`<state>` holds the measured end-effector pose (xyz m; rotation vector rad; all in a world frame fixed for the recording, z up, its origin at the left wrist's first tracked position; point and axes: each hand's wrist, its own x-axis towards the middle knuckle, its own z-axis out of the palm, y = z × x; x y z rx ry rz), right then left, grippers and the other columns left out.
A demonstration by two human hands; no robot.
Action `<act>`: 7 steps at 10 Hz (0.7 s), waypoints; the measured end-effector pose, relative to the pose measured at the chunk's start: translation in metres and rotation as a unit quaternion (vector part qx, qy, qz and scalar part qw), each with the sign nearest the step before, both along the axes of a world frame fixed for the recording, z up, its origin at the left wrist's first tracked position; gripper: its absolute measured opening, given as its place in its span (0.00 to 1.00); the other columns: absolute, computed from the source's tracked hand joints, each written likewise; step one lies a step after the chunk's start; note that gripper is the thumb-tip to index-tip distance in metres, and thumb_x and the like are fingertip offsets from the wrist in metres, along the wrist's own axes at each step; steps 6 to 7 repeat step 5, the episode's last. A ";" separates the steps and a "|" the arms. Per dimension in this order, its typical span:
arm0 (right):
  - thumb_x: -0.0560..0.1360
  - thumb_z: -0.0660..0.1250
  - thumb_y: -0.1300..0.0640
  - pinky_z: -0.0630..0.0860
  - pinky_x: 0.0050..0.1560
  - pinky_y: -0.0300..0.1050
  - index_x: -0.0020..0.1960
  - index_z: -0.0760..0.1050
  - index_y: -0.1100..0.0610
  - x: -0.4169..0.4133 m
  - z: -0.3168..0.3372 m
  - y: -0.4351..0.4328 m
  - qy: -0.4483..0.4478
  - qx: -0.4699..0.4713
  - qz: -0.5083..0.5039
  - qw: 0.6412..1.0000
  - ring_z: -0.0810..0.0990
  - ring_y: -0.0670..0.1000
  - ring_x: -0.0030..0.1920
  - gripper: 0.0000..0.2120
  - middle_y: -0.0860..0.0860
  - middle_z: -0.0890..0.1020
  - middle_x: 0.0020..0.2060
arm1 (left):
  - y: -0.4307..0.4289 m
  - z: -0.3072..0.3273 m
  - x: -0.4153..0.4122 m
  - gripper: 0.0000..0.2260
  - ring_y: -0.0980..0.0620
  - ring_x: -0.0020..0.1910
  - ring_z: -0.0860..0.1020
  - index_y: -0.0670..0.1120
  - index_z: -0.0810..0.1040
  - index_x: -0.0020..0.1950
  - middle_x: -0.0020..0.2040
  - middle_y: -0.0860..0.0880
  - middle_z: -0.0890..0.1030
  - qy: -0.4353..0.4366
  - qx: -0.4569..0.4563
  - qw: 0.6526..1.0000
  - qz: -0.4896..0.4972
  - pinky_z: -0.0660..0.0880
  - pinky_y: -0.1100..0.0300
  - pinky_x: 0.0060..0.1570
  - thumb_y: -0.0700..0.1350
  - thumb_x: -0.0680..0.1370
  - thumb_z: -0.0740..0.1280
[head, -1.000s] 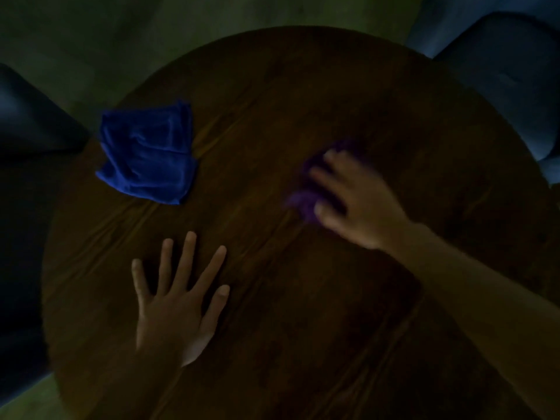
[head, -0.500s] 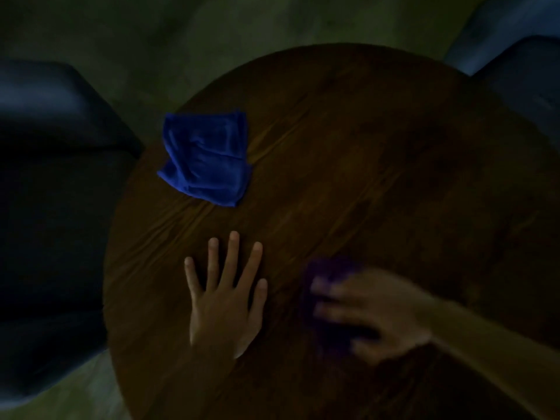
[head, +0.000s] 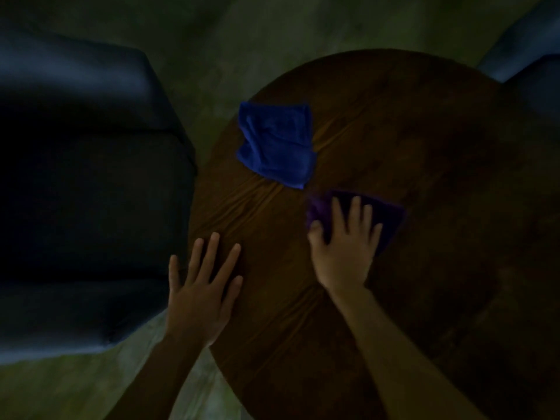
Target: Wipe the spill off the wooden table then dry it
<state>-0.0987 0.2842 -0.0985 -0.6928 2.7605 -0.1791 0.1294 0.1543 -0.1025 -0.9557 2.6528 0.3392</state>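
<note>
The round wooden table (head: 424, 147) fills the right of the dim head view. My right hand (head: 345, 253) lies flat, fingers spread, pressing a purple cloth (head: 391, 216) onto the tabletop just right of the middle. A folded blue cloth (head: 275, 144) lies by itself near the table's far left edge, just beyond the purple one. My left hand (head: 200, 292) rests palm down with fingers apart on the table's left rim, holding nothing. No spill shows in this dark light.
A dark blue armchair (head: 85, 177) stands close against the table's left side. Another blue seat (head: 527, 56) shows at the upper right corner. Pale floor (head: 91, 386) lies below the left hand.
My right hand has slid the purple cloth from the near edge of the table back up toward the blue cloth. The camera has swung left; my left hand stays planted.
</note>
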 end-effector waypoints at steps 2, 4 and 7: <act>0.80 0.49 0.33 0.46 0.78 0.67 0.81 0.62 0.50 0.102 0.009 -0.077 -0.050 -0.019 0.067 0.996 0.55 0.62 0.81 0.34 0.58 0.60 0.81 | 0.003 0.006 0.020 0.27 0.44 0.81 0.47 0.57 0.51 0.81 0.82 0.47 0.50 -0.002 0.017 1.000 0.027 0.53 0.33 0.75 0.62 0.82 0.41; 0.82 0.44 0.30 0.39 0.80 0.61 0.84 0.43 0.46 0.092 0.030 -0.071 -0.160 -0.007 0.112 0.981 0.38 0.59 0.82 0.37 0.55 0.41 0.83 | 0.028 0.031 0.038 0.30 0.45 0.81 0.41 0.57 0.43 0.81 0.82 0.49 0.40 -0.029 0.078 0.996 0.043 0.49 0.37 0.77 0.63 0.80 0.41; 0.83 0.48 0.32 0.46 0.81 0.57 0.84 0.46 0.47 0.090 0.053 -0.038 -0.192 -0.046 0.084 0.977 0.43 0.59 0.83 0.35 0.56 0.44 0.83 | 0.044 0.047 0.047 0.30 0.43 0.81 0.45 0.56 0.44 0.82 0.82 0.47 0.39 -0.068 0.108 0.991 0.045 0.53 0.39 0.77 0.62 0.81 0.46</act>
